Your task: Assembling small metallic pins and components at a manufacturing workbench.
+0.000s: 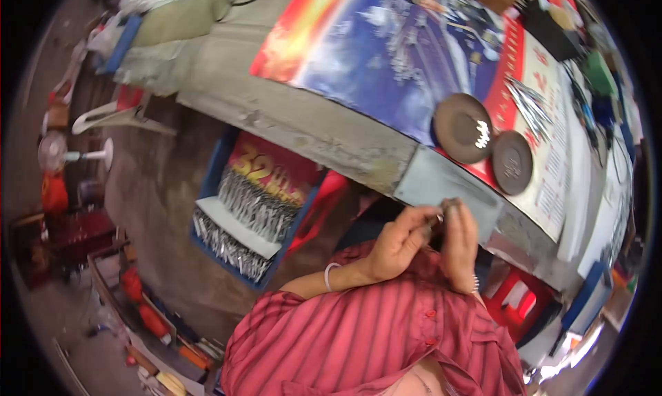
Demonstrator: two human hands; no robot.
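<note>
My left hand (396,248) and my right hand (458,248) meet in front of my chest, just off the near edge of the workbench. The left thumb and forefinger are pinched together; the right fingers are pressed together beside them. A small shiny glint shows between the fingertips, too small to name. Beyond them on the bench lie two dark round discs, a larger one (452,127) with a few small bright metal pieces (482,134) on it and a smaller one (512,167). A bundle of slim silvery metal pieces (531,110) rests farther back.
Rows of shiny metal parts (255,206) fill a blue crate (207,241) below the bench on my left. A colourful poster (372,44) covers part of the bench (289,113). A grey plate (431,179) lies at its edge. To my right is a red container (510,296).
</note>
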